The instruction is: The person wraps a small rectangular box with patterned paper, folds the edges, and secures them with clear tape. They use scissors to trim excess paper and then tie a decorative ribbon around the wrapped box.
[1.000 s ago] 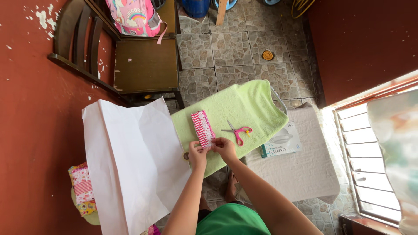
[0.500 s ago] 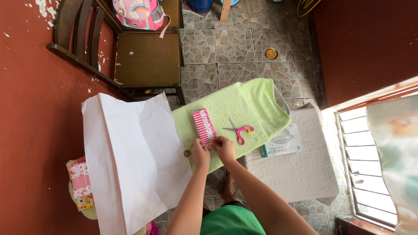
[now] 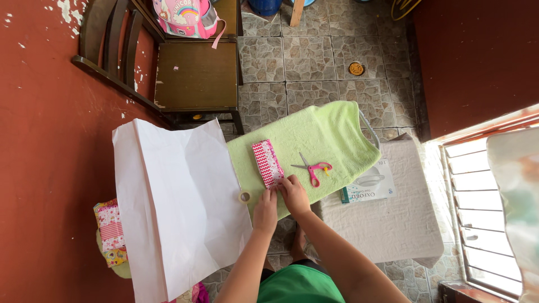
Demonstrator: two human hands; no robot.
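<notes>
A small oblong packet wrapped in pink zigzag and floral paper [image 3: 268, 162] lies on a light green towel [image 3: 320, 134]. My left hand [image 3: 265, 209] and my right hand [image 3: 293, 194] press together at the packet's near end, fingertips on its edge. Pink-handled scissors [image 3: 312, 168] lie on the towel just right of my right hand. A small roll of clear tape [image 3: 245, 197] sits at the towel's left edge, beside my left hand. A big white sheet of paper [image 3: 174, 202] spreads to the left.
A dark wooden chair [image 3: 191, 76] stands beyond the towel, a pink backpack [image 3: 185, 17] behind it. A white box [image 3: 370, 185] lies on a pale cloth-covered surface [image 3: 393, 224] at right. Patterned fabric [image 3: 111, 233] peeks out at far left. Red walls flank both sides.
My hands have slid slightly toward me and flattened at the packet's near end. The view has shifted a little; the tape roll now shows more fully.
</notes>
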